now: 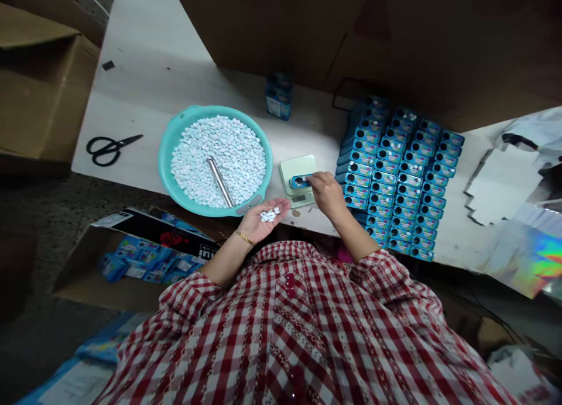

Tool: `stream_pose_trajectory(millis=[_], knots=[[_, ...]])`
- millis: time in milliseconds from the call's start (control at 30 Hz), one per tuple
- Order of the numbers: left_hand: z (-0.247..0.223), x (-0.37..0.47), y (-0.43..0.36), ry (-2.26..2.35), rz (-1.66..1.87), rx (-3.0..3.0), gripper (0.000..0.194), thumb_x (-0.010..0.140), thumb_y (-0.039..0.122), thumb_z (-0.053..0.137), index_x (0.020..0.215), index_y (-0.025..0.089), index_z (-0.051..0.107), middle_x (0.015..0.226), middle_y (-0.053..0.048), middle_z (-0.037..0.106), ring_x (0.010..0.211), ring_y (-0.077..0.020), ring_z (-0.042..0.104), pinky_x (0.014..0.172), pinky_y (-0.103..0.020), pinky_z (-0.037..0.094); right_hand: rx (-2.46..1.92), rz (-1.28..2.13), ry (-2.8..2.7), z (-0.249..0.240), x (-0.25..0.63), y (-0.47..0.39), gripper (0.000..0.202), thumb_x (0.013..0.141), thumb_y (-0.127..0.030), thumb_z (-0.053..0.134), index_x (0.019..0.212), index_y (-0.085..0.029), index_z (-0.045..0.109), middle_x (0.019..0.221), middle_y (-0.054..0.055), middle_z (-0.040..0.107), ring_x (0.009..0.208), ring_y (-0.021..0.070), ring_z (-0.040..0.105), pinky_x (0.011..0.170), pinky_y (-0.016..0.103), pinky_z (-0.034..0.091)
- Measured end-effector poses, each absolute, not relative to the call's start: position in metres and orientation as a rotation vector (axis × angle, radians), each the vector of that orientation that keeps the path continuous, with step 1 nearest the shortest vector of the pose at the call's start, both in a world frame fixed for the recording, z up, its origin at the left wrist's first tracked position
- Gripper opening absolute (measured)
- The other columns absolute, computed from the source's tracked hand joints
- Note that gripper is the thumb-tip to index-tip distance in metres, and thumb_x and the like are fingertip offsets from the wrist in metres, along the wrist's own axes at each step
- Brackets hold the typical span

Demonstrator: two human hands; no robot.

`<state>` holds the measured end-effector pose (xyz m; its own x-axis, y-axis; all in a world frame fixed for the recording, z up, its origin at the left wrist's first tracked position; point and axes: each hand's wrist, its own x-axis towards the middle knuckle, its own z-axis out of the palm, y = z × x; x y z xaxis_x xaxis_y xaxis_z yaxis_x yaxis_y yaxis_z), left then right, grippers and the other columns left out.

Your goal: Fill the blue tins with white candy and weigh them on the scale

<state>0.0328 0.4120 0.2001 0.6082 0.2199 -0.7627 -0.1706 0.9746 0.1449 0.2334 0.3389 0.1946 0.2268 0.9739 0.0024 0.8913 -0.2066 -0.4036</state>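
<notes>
My left hand [263, 220] is palm up and cupped, holding a small heap of white pellets [269, 215] beside the rim of a turquoise basin [164, 177]. Pale pellets [197, 153] fill the basin, and a shiny metal tube [220, 182] lies on them. My right hand [327, 193] is closed at the right end of a small blue box [298, 182], which is on or just over a pale green kitchen scale [302, 164]. The box has a dark round opening with some white near it. My fingers hide its right end.
Rows of blue boxes [397, 182] stand to the right, some with pellets on top. More blue boxes [279, 100] stand at the back by a large cardboard box [281, 30]. Black scissors [109, 150] lie left; an open carton [79, 282] with blue packs sits below the table edge.
</notes>
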Motion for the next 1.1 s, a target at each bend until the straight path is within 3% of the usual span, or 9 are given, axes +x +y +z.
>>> stream_pose_trajectory(millis=[133, 267, 500, 767, 867, 1100], knots=[[0.199, 0.031, 0.413, 0.898, 0.228, 0.052, 0.026, 0.073, 0.003, 0.048, 0.093, 0.005, 0.064, 0.1, -0.014, 0.069, 0.097, -0.0197, 0.065, 0.093, -0.03, 0.049, -2.121, 0.429, -1.807, 0.198, 0.228, 0.341, 0.035, 0.09, -0.012, 0.037, 0.114, -0.018, 0.063, 0.112, 0.011, 0.062, 0.097, 0.0226, 0.052, 0.089, 0.038, 0.043], [0.198, 0.03, 0.409, 0.874, 0.228, 0.012, 0.026, 0.077, 0.007, 0.045, 0.095, 0.006, 0.064, 0.1, -0.014, 0.069, 0.096, -0.0203, 0.065, 0.091, -0.032, 0.05, -2.047, 0.378, -1.742, 0.212, 0.198, 0.331, 0.032, 0.092, -0.018, 0.039, 0.115, -0.019, 0.061, 0.112, 0.011, 0.061, 0.1, 0.0211, 0.053, 0.09, 0.037, 0.045], [0.186, 0.018, 0.381, 0.903, 0.104, -0.091, 0.035, 0.089, 0.022, 0.039, 0.11, 0.006, 0.061, 0.106, -0.016, 0.067, 0.101, -0.0205, 0.063, 0.089, -0.032, 0.05, -1.977, 0.751, -2.193, 0.217, 0.126, 0.303, 0.029, 0.089, -0.012, 0.044, 0.115, -0.013, 0.058, 0.109, 0.012, 0.062, 0.098, 0.0207, 0.055, 0.084, 0.034, 0.049], [0.18, 0.009, 0.366, 0.942, 0.096, -0.155, 0.03, 0.089, 0.016, 0.038, 0.083, 0.009, 0.066, 0.075, -0.008, 0.069, 0.076, -0.0166, 0.066, 0.088, -0.035, 0.051, -1.894, 0.853, -2.145, 0.209, 0.138, 0.285, 0.022, 0.087, -0.015, 0.05, 0.107, -0.018, 0.059, 0.105, 0.01, 0.061, 0.093, 0.0218, 0.058, 0.073, 0.032, 0.052], [0.182, 0.012, 0.369, 0.881, 0.128, -0.143, 0.027, 0.087, 0.014, 0.039, 0.084, 0.009, 0.066, 0.073, -0.008, 0.068, 0.068, -0.0144, 0.065, 0.087, -0.034, 0.051, -1.891, 0.852, -1.994, 0.21, 0.146, 0.286, 0.019, 0.089, -0.02, 0.047, 0.103, -0.016, 0.059, 0.1, 0.01, 0.061, 0.087, 0.0199, 0.059, 0.071, 0.032, 0.053], [0.194, 0.024, 0.392, 0.813, 0.174, -0.044, 0.031, 0.084, 0.019, 0.044, 0.104, 0.006, 0.063, 0.109, -0.016, 0.067, 0.11, -0.0245, 0.06, 0.097, -0.037, 0.046, -1.853, 0.515, -1.523, 0.209, 0.202, 0.336, 0.017, 0.088, -0.019, 0.045, 0.094, -0.018, 0.061, 0.09, 0.007, 0.062, 0.09, 0.0168, 0.058, 0.08, 0.031, 0.049]])
